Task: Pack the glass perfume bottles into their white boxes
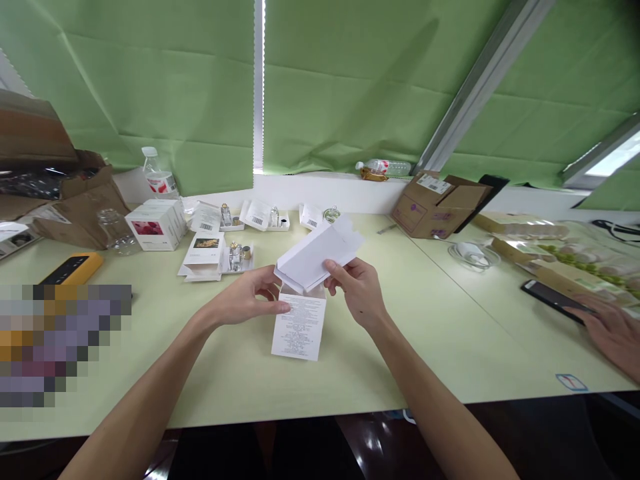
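In the head view, a small white box [299, 328] with fine printed text stands near the middle of the table. My left hand [245, 297] grips its upper left edge, thumb along the front and fingers partly hidden behind. A folded white cardboard insert [316, 255] is tilted just above the top of that box. Its right side is pinched between the thumb and fingers of my right hand [357, 287]. Whether the insert's lower end sits inside the box or only against its rim, I cannot tell.
Behind the hands are an opened white box [204, 253], a tray with small glass bottles [236, 259] and several similar sets. White cartons [157, 223] stand left, a brown cardboard box [435, 207] back right. At right, another person's hand [613, 333] touches a phone [550, 297].
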A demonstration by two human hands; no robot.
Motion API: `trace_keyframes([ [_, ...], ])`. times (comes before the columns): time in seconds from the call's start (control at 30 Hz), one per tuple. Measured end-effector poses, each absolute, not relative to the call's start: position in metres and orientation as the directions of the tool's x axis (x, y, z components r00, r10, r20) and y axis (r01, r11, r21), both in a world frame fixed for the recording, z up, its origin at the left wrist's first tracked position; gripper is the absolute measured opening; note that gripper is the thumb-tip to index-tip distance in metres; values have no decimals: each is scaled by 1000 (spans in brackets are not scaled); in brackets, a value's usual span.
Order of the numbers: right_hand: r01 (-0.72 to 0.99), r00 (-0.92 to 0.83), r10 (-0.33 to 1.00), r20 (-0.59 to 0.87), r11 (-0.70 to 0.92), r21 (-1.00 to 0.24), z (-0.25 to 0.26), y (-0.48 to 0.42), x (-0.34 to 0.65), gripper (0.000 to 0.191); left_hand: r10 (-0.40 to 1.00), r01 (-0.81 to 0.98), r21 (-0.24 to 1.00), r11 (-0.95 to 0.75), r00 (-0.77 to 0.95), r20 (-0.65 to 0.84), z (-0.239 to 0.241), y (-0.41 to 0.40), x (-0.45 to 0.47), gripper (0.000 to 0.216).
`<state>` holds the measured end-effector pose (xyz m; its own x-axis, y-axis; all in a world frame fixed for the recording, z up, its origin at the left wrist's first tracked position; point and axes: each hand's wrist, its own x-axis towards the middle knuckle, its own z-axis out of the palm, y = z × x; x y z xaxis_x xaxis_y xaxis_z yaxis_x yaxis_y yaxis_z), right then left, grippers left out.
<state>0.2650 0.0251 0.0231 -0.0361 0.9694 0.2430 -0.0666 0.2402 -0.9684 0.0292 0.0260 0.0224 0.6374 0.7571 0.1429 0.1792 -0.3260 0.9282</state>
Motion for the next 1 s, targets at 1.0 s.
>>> trace_keyframes([
  [1.0, 14, 46, 945, 325, 324, -946, 24, 25, 269, 27, 850, 226, 913, -340, 489, 195, 19, 31, 18, 47],
])
